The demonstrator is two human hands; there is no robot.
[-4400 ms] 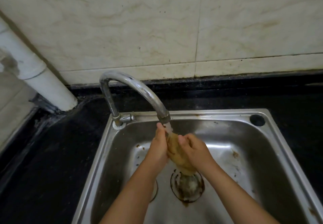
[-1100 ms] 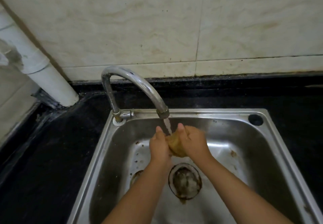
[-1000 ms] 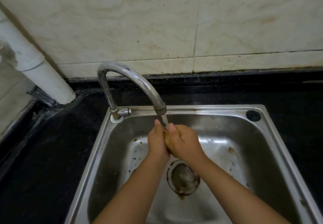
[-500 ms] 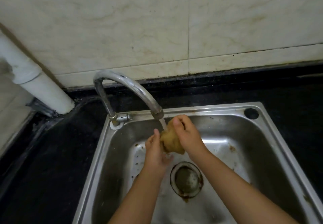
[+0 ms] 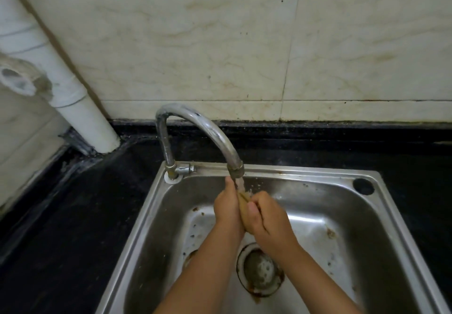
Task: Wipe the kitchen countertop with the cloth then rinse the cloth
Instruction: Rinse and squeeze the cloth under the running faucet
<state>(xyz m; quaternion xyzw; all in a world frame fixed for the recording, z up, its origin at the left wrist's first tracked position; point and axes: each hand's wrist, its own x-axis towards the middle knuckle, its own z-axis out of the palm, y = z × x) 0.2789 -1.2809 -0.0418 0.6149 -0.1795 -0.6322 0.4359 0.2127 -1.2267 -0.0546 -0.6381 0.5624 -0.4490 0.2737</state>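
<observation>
A yellow-brown cloth (image 5: 242, 200) is squeezed between my two hands over the steel sink (image 5: 325, 171). Only a thin strip of the cloth shows between the palms. My left hand (image 5: 227, 206) presses against the cloth's left side, fingers pointing up toward the spout. My right hand (image 5: 265, 215) is curled around the cloth from the right. Water runs from the curved chrome tap (image 5: 208, 130) straight onto the cloth's top edge. The black countertop (image 5: 80, 215) surrounds the sink.
A rusty drain (image 5: 260, 271) lies below my hands in the basin. A white pipe (image 5: 80, 110) stands in the back left corner against the tiled wall (image 5: 220, 44). A round hole (image 5: 363, 186) sits in the sink's back right rim.
Half a second ago my right hand held the bunched cloth up beside the spout. Now both hands are closed together around it under the stream, hiding most of it.
</observation>
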